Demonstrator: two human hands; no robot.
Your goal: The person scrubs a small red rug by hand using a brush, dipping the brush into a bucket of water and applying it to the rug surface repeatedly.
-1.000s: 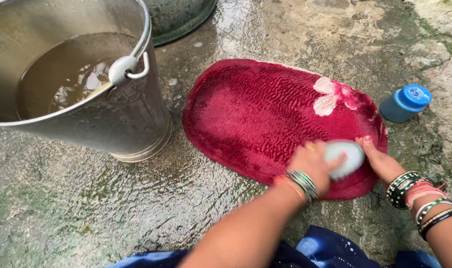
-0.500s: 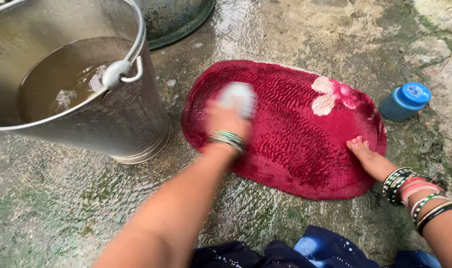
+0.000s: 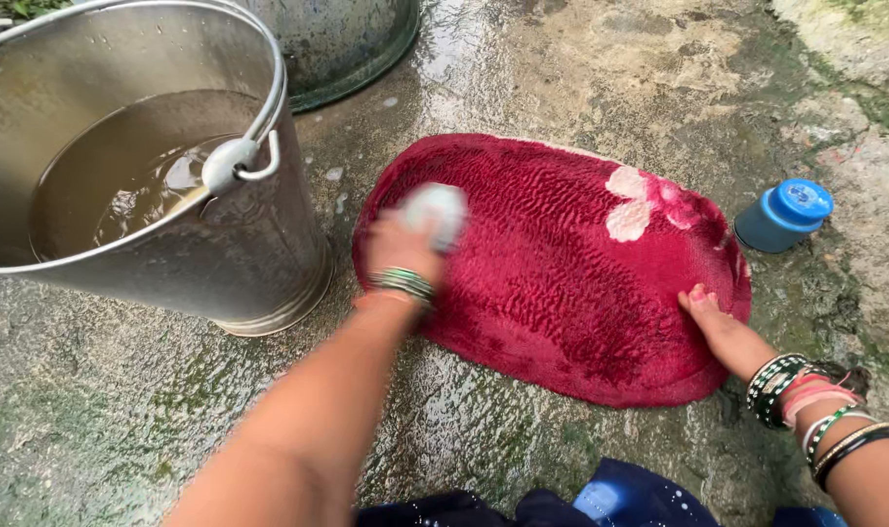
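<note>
Left hand: forearm enters from bottom centre and reaches up across the wet ground; fingers closed around a pale scrubbing brush, pressed on the left end of the mat; the hand and brush are blurred, so the exact grip is hard to make out, though it appears to be a full clasp from above; green bangles at the wrist.

Right hand: arm enters from the bottom right corner, wrist stacked with bangles; fingers extended and lying flat together on the mat's near right edge, holding nothing.

Surroundings, left to right: steel bucket, upright, part-filled with murky water, handle folded down on the rim, just beside the mat's left end; a second metal vessel behind it, only partly in view; wet concrete ground; red oval mat, lying flat, with a pale flower pattern near its far right end; blue capped container, upright, just beyond the mat's right end; dark blue cloth at the bottom edge.

Mat: long axis runs from left to right, slightly tilted down towards the right; brush sits at the left end, pointing away from the person.
</note>
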